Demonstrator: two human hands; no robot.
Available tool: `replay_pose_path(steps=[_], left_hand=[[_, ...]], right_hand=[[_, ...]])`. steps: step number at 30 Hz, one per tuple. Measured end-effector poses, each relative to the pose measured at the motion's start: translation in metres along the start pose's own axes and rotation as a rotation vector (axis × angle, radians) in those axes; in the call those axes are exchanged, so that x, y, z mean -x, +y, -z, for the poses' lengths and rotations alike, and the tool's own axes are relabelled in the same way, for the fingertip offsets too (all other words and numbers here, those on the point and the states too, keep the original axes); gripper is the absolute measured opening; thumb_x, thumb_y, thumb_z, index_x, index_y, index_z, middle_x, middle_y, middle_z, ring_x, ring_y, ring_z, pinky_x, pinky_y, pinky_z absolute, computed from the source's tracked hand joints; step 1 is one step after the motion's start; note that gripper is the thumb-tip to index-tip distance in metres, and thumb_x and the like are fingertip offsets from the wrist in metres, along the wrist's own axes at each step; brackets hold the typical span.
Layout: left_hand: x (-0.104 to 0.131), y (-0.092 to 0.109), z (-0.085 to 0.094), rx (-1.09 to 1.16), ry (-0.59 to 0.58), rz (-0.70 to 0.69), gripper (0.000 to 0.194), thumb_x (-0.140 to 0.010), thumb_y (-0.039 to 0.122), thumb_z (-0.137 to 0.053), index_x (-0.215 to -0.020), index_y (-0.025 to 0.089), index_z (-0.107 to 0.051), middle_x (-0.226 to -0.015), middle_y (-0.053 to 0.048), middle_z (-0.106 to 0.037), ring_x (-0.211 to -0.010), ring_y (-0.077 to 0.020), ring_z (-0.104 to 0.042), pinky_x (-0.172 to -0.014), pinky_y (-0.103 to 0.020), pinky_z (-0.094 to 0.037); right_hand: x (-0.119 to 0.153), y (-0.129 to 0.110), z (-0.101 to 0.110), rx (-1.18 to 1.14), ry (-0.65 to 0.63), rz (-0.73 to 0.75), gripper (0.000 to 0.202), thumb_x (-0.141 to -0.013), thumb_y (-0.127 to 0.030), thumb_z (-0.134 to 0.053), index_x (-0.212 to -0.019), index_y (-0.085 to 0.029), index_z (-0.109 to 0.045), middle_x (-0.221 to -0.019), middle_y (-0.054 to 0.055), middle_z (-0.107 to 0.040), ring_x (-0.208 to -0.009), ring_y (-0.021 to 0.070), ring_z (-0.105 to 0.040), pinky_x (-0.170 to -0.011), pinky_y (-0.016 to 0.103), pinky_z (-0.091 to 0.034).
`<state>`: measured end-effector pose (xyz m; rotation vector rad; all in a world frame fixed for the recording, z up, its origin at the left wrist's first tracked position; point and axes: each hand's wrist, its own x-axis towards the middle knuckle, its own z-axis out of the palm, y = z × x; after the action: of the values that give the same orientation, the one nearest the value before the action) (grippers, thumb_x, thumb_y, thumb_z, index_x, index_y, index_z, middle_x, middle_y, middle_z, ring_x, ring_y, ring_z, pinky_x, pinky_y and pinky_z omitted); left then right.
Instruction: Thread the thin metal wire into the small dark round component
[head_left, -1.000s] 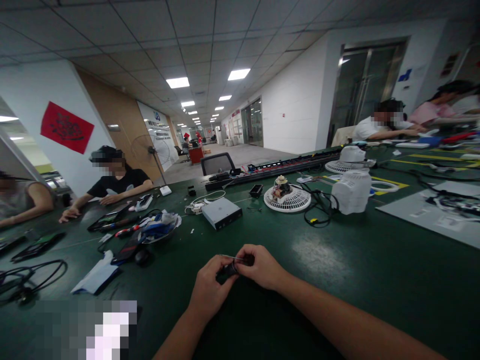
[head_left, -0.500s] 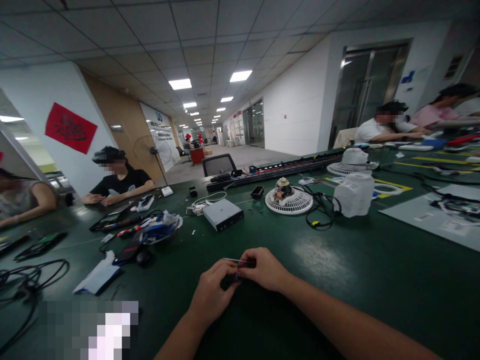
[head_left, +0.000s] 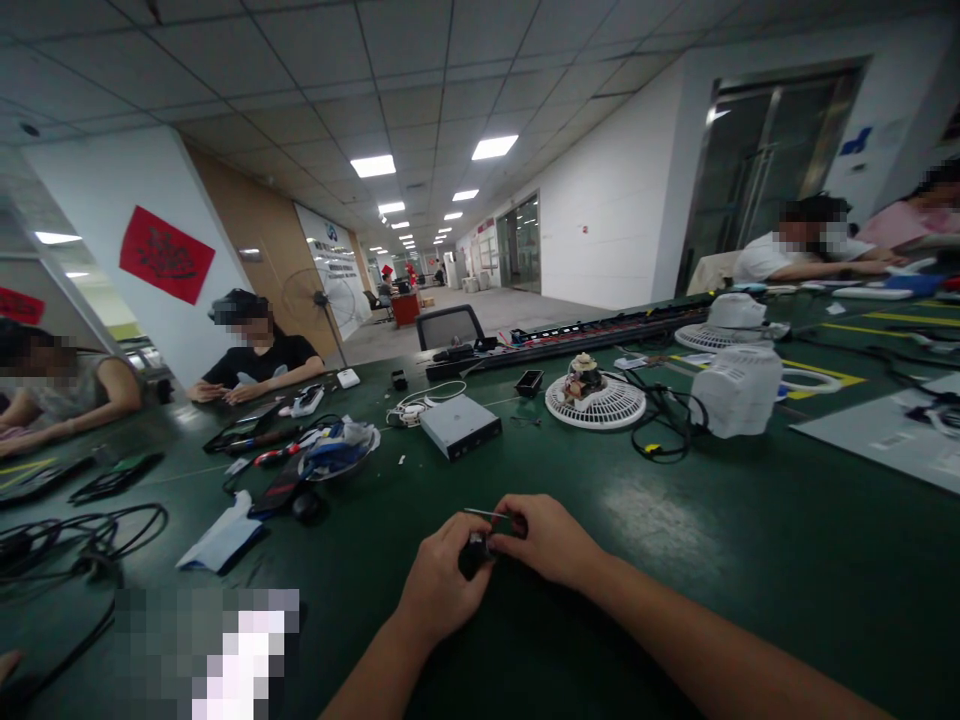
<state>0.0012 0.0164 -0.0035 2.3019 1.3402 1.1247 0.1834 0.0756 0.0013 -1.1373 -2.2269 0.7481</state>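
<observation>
Just below the middle of the view, my left hand (head_left: 446, 580) is closed round a small black part (head_left: 474, 552). My right hand (head_left: 544, 535) pinches a thin metal rod (head_left: 484, 513), which points left over the fingers of my left hand. The fingertips of both hands meet at the black part, whose details are too small to make out. Beyond the hands lies a grey disc drive (head_left: 460, 427) on the green table (head_left: 570, 640).
A white fan grille with a motor (head_left: 595, 400), a white housing (head_left: 736, 392) and black cables stand back right. Tools, a blue cloth bundle (head_left: 337, 447) and a pale cloth (head_left: 221, 535) lie left. People sit at both far sides.
The view has turned slightly left, so everything stands further right in it. More of the black part shows between my hands, which still hold the same things.
</observation>
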Motion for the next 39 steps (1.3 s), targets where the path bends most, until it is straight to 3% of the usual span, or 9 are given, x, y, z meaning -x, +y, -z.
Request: replay_pose_path(steps=[5, 11, 15, 18, 21, 27, 33, 39], left_hand=[[-0.001, 0.001, 0.000, -0.052, -0.017, -0.039, 0.023, -0.077, 0.005, -0.057, -0.093, 0.021, -0.059, -0.101, -0.005, -0.064, -0.096, -0.0189, -0.062, -0.085, -0.032, -0.052], [-0.003, 0.004, 0.002, -0.211, -0.032, -0.025, 0.022, -0.073, 0.007, -0.057, -0.089, 0.022, -0.057, -0.101, -0.005, -0.059, -0.086, -0.0186, -0.060, -0.074, -0.030, -0.052], [-0.002, 0.004, 0.000, -0.300, -0.017, -0.028, 0.018, -0.073, 0.008, -0.056, -0.084, 0.022, -0.055, -0.097, -0.005, -0.057, -0.079, -0.0170, -0.058, -0.068, -0.028, -0.050], [-0.002, 0.000, -0.002, -0.338, 0.038, 0.003, 0.015, -0.074, 0.008, -0.054, -0.081, 0.021, -0.052, -0.096, -0.004, -0.055, -0.077, -0.0159, -0.058, -0.067, -0.027, -0.049], [-0.003, -0.004, -0.001, -0.315, 0.115, 0.070, 0.016, -0.075, 0.008, -0.053, -0.083, 0.022, -0.050, -0.093, -0.003, -0.055, -0.076, -0.0156, -0.058, -0.068, -0.027, -0.049], [-0.005, -0.012, -0.003, -0.242, 0.213, 0.295, 0.023, -0.075, 0.016, -0.057, -0.094, 0.023, -0.047, -0.081, 0.001, -0.059, -0.070, -0.0172, -0.062, -0.065, -0.029, -0.047], [-0.003, -0.011, -0.002, -0.248, 0.155, 0.227, 0.019, -0.076, 0.015, -0.056, -0.091, 0.022, -0.049, -0.086, -0.001, -0.059, -0.075, -0.0179, -0.062, -0.066, -0.029, -0.046], [-0.004, -0.010, 0.000, -0.245, 0.099, 0.190, 0.014, -0.079, 0.017, -0.056, -0.091, 0.023, -0.051, -0.088, -0.001, -0.059, -0.077, -0.0179, -0.061, -0.067, -0.030, -0.046]], right_hand=[[-0.001, 0.000, -0.003, -0.066, -0.017, 0.001, 0.018, -0.080, -0.034, -0.065, -0.093, -0.020, -0.066, -0.068, -0.002, -0.056, -0.059, 0.0122, -0.049, -0.051, 0.023, -0.030], [0.000, -0.006, -0.009, -0.020, -0.007, 0.055, 0.014, -0.084, -0.028, -0.060, -0.094, -0.020, -0.063, -0.073, -0.001, -0.059, -0.063, 0.0132, -0.052, -0.057, 0.025, -0.033], [0.002, -0.009, -0.008, 0.018, 0.027, 0.074, 0.023, -0.083, -0.029, -0.061, -0.104, -0.020, -0.061, -0.084, 0.001, -0.062, -0.072, 0.0156, -0.056, -0.063, 0.026, -0.038], [0.003, -0.006, -0.002, 0.045, 0.081, 0.103, 0.024, -0.093, -0.028, -0.048, -0.112, -0.019, -0.059, -0.098, 0.005, -0.063, -0.084, 0.0173, -0.058, -0.073, 0.028, -0.042], [0.003, 0.001, 0.010, 0.167, 0.104, 0.102, 0.030, -0.098, -0.025, -0.035, -0.110, -0.020, -0.062, -0.099, 0.006, -0.061, -0.083, 0.0173, -0.059, -0.074, 0.029, -0.042], [0.004, 0.007, 0.031, 0.323, 0.034, 0.235, 0.030, -0.094, -0.024, -0.045, -0.114, -0.024, -0.067, -0.095, 0.005, -0.060, -0.085, 0.0171, -0.059, -0.075, 0.028, -0.043], [0.004, 0.004, 0.025, 0.344, -0.011, 0.319, 0.027, -0.091, -0.022, -0.051, -0.111, -0.025, -0.069, -0.094, 0.003, -0.063, -0.089, 0.0169, -0.058, -0.076, 0.028, -0.042], [0.002, 0.004, 0.024, 0.451, 0.029, 0.304, 0.026, -0.091, -0.023, -0.051, -0.107, -0.026, -0.070, -0.090, 0.004, -0.064, -0.086, 0.0185, -0.057, -0.071, 0.029, -0.040]])
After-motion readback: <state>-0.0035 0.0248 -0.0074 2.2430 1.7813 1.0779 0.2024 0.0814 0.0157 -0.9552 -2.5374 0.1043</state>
